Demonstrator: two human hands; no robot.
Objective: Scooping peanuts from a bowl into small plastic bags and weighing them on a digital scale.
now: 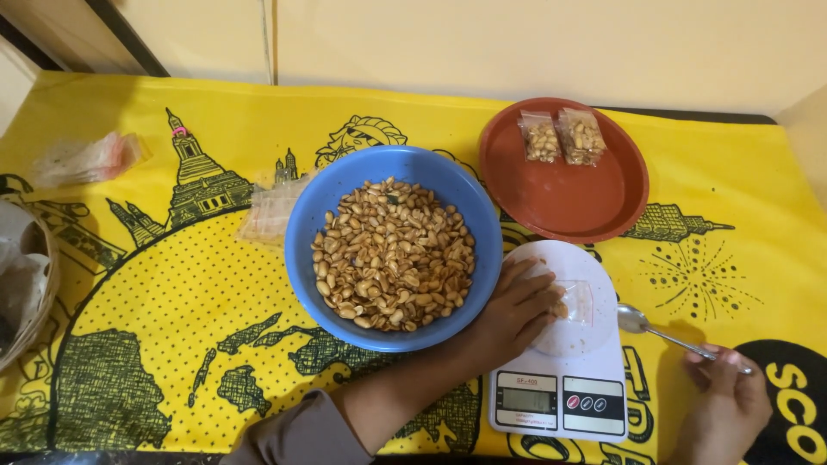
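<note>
**Peanuts, a scale and a small clear bag**

Where the counter is covered, we see a bright yellow cloth printed with black city landmarks and dotted patterns (172, 284) filling nearly the whole view. On it, at the middle, stands a round blue plastic bowl (303, 232) heaped with roasted brown peanuts (393, 255). Behind and to the right of the bowl lies a shallow round reddish-brown plate (573, 196), carrying two small clear packets of peanuts (562, 136) side by side near its far rim. In front of the plate, just beside the bowl, sits a white digital kitchen scale with a round platform (560, 353). At the left edge a woven basket (39, 301) shows only in part. Just left of the bowl lies a loose stack of empty clear plastic pouches (269, 211), and another small bundle of pouches (86, 159) lies far left.

Our left hand (517, 310) reaches across the front of the bowl onto the scale's platform, its fingertips pinched on a small clear plastic bag (575, 301) that lies there with a few peanuts inside. Our right hand (724, 400), well apart at the lower right, is closed around the handle of a metal spoon (668, 334), whose empty bowl points toward the scale.
</note>
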